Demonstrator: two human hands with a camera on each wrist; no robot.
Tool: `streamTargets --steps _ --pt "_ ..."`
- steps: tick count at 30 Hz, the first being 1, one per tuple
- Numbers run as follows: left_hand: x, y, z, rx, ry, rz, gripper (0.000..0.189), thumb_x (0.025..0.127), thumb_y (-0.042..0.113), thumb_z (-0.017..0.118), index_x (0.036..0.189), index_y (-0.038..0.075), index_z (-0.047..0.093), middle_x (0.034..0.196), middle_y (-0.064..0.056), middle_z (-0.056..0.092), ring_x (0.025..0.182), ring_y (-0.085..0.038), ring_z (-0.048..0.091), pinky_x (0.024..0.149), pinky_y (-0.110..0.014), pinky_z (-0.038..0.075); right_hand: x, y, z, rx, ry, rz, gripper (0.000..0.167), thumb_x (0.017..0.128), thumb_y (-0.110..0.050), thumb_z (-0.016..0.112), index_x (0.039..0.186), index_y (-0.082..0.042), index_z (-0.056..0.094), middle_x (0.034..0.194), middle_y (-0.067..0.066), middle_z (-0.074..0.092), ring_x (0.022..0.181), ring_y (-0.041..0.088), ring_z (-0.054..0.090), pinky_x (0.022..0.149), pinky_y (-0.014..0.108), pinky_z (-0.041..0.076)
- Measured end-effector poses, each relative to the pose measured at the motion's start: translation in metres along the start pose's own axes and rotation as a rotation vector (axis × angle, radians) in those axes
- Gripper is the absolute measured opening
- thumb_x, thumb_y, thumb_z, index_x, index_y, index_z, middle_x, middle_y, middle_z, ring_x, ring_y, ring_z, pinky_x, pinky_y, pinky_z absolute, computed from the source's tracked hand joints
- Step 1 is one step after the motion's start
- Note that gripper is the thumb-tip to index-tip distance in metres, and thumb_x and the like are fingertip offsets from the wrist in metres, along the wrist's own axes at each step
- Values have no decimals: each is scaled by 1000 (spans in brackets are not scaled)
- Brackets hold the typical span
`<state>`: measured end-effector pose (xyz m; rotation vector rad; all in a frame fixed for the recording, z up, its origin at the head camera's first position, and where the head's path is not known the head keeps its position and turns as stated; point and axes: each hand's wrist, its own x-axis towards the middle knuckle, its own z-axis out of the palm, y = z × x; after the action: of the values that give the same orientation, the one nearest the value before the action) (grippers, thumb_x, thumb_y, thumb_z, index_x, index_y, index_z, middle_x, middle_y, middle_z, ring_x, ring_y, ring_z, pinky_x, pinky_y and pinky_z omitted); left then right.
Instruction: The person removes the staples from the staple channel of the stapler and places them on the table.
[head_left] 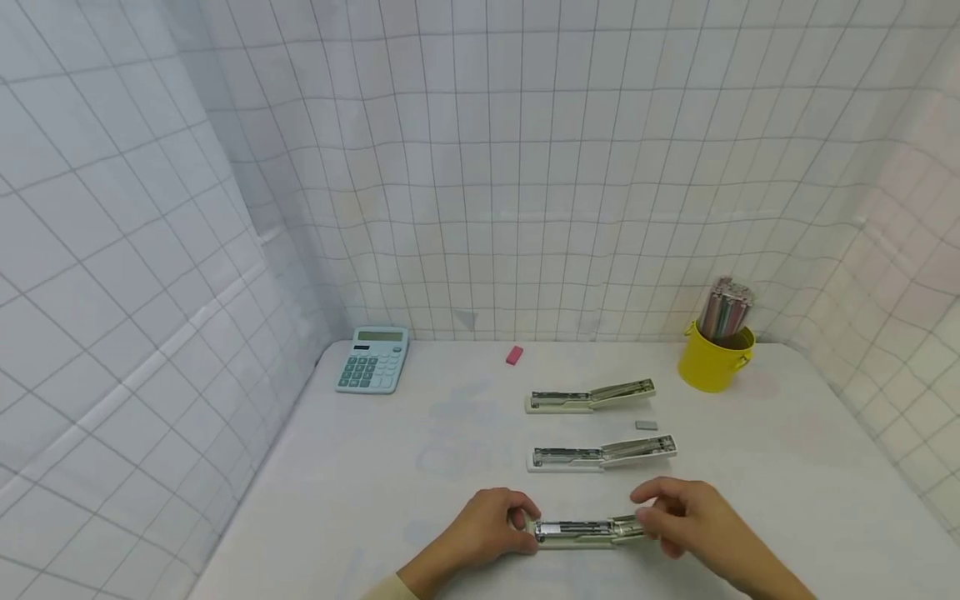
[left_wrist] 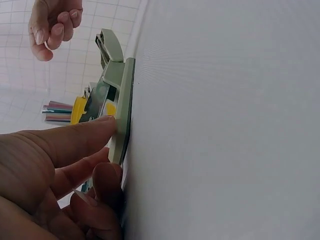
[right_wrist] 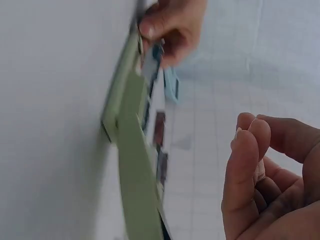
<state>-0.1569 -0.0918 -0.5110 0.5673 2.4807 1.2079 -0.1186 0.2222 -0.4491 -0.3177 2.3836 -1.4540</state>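
Note:
A pale green stapler (head_left: pixel 576 542) lies nearest me, its top swung back to the right and its staple channel exposed. My left hand (head_left: pixel 491 525) pinches the left end of its base; the left wrist view shows thumb and fingers at the base (left_wrist: pixel 125 95). My right hand (head_left: pixel 686 521) hovers by the raised top, fingers loosely bent, with nothing clearly held. In the right wrist view the stapler's top (right_wrist: pixel 137 185) stands apart from those fingers (right_wrist: pixel 242 165). Behind it lie a white stapler (head_left: pixel 566 467) and a cream stapler (head_left: pixel 558 408), both also opened out.
A small grey block (head_left: pixel 647 425), possibly a staple strip, lies between the two farther staplers. At the back are a light blue calculator (head_left: pixel 372 360), a pink eraser (head_left: pixel 514 356) and a yellow bucket (head_left: pixel 705 365) of pencils (head_left: pixel 725 308). Grid-patterned cloth walls (head_left: pixel 495 167) enclose the white table.

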Motion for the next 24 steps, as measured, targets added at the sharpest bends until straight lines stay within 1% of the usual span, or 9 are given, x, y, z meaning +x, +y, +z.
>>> streamTargets --steps 2,4,6,10,16,20,24 --pt "0 -1 1 0 1 1 26 71 13 87 94 17 76 73 11 59 64 -2 49 63 -22 40 9 -1 20 147 -108 69 35 98 -22 66 121 5 64 78 6 69 60 12 58 57 30 53" --pt "0 -2 1 0 5 0 26 70 13 86 93 17 76 72 12 59 64 -1 49 63 -22 40 17 1 38 211 -175 88 36 96 -21 68 121 5 64 76 8 70 57 11 58 55 28 52" --pt "0 -2 1 -1 6 -1 25 70 12 86 93 18 76 72 12 58 64 -2 49 63 -22 40 23 3 53 239 -207 94 36 94 -18 69 122 4 64 74 8 71 54 10 57 51 26 49" --pt "0 -2 1 3 3 2 25 70 12 86 92 19 76 72 12 59 65 -2 49 63 -22 40 31 7 67 221 -231 72 37 94 -18 69 123 4 64 73 9 71 50 8 56 47 22 46" --pt "0 -1 0 -1 12 12 26 69 12 86 91 18 76 72 10 59 64 -1 49 63 -21 40 36 7 73 200 -252 63 40 94 -19 68 125 5 63 75 8 72 50 7 57 48 22 47" --pt "0 -1 0 5 13 10 25 69 11 86 90 18 76 72 9 60 63 -1 48 62 -21 40 37 4 77 211 -260 48 43 93 -19 67 127 7 61 76 8 73 50 8 56 48 22 47" --pt "2 -2 1 15 7 11 24 70 12 87 90 20 76 72 10 59 64 -1 48 62 -21 40 38 2 81 246 -263 45 45 94 -17 66 129 10 59 77 8 73 51 8 56 49 22 48"
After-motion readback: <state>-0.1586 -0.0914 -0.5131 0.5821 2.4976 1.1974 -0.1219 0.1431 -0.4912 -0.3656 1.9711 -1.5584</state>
